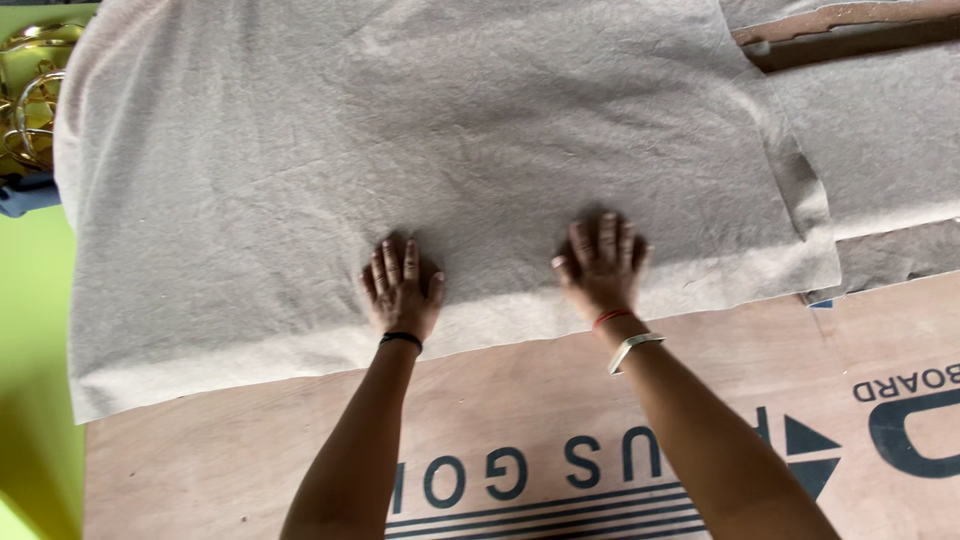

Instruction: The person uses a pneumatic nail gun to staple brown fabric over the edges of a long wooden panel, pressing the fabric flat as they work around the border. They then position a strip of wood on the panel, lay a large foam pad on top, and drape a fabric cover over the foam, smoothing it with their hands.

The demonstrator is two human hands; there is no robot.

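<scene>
While you are looking down from the head camera, your left hand (401,290) is lying flat on the cloth (420,150), palm down, fingers slightly spread, gripping nothing. Your right hand (601,265) is doing the same a little to the right of centre, fingers fanned and pressing on the fabric rather than pinching it. Both hands are resting just above the cloth's near edge, apart from each other. That beige cloth is covering most of the upper frame, lying on a plywood board (250,470) that is showing bare along the bottom. You are wearing a black band (401,340) on the left wrist and a red thread (611,318) with a metal bangle (633,346) on the right. More cloth pieces (885,130) are lying at the upper right, beside the big one. Golden wire shapes (30,95) are sitting at the upper left edge.
</scene>
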